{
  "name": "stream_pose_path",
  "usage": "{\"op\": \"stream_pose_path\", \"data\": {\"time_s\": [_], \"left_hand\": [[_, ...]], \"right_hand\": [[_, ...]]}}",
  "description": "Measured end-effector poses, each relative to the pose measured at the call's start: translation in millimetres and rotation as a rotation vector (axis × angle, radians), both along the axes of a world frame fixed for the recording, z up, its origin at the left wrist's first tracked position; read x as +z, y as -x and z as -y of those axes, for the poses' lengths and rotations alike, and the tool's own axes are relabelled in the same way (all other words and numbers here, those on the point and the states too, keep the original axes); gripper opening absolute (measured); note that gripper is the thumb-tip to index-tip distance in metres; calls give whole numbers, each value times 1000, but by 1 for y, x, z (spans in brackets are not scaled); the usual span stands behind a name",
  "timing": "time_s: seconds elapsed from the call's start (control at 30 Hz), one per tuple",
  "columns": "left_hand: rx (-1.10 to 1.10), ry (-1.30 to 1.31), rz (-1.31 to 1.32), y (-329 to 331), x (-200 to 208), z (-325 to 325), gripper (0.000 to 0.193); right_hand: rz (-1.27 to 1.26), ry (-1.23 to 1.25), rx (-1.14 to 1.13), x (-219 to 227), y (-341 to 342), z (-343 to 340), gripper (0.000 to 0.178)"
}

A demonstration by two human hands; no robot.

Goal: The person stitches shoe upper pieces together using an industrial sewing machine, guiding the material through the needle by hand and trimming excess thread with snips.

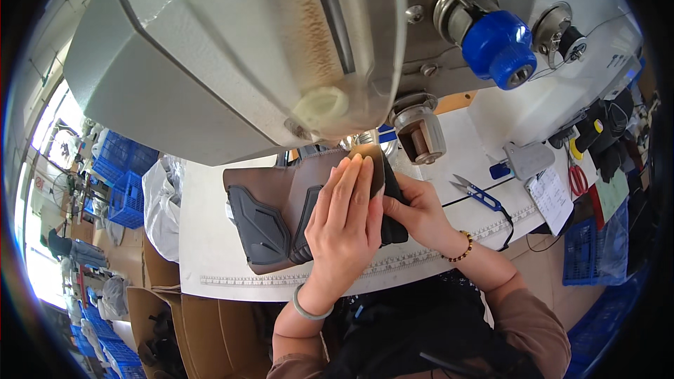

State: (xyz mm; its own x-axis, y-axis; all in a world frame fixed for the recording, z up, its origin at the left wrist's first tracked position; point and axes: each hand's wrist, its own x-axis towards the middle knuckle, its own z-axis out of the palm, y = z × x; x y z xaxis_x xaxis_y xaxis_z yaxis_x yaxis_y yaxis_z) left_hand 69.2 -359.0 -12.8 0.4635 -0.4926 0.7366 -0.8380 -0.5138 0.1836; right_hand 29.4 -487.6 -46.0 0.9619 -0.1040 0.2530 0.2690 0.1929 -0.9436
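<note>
A brown leather boot upper (274, 186) with black moulded panels lies on the white machine table (210, 245), its far edge under the sewing machine head (232, 49). My left hand (342, 228) rests flat on its right part, fingers stretched out side by side and pointing at the needle area. Around the black right edge of the piece, my right hand (421, 214) is closed, thumb on the near side and fingers partly hidden behind it. The needle and presser foot are mostly covered by the machine head and the piece.
Blue-handled thread snips (481, 196) lie right of my right hand, with a written paper (551, 200) and red-handled scissors (578, 180) beyond. A ruler tape (281, 280) follows the table's front edge. Cardboard boxes (210, 330) stand below left; a blue crate (584, 253) stands right.
</note>
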Motion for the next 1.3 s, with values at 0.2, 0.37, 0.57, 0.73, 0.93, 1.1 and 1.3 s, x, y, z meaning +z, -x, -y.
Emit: {"op": "stream_pose_path", "data": {"time_s": [0.2,0.37,0.57,0.73,0.93,1.1,1.3], "left_hand": [[-5,-18,-9,-5,4,-1,37],[-41,0,-7,-10,2,-5,36],[-111,-24,-9,-16,8,-10,38],[-54,-46,-80,-7,12,-7,36],[-76,-62,-38,-13,7,-11,40],[-174,-57,-103,-25,14,-19,37],[45,-80,-25,-3,1,0,50]], "right_hand": [[0,-73,-4,0,1,-5,20],[44,-66,-15,-8,3,-13,24],[52,-321,8,-16,3,-25,21],[74,-269,-59,-24,1,-44,22],[116,-272,-112,-36,2,-65,26],[118,-253,-212,-44,-7,-91,29],[266,-90,-143,-46,0,-81,48]]}}
